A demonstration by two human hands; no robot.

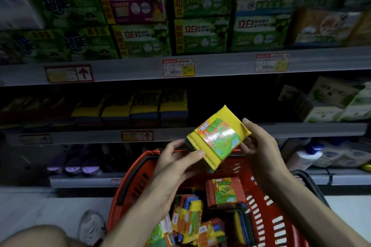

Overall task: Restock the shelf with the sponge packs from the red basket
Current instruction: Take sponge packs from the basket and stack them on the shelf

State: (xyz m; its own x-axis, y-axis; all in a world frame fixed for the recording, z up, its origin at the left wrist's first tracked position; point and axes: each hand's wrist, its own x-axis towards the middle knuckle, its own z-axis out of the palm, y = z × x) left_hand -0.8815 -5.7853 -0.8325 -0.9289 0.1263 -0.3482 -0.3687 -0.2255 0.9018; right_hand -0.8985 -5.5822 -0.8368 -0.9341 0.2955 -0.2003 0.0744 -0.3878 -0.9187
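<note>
1. Both hands, left hand [176, 163] and right hand [259, 144], grasp one yellow sponge pack [217, 138] above the red basket's [277, 224] far rim.
2. Dim shop shelf [200, 134] behind carries sponge packs [144, 106] near its front edge.

In front of you the middle shelf [200, 133] carries a row of sponge packs [144, 106] standing side by side on its left half, and pale cartons [329, 104] on its right, with a dark gap between them. The top shelf [128, 70] bears green detergent boxes [200, 16] stacked two high. Your red basket [277, 224] sits on the pale floor [36, 208], more packs lying loose inside.
</note>
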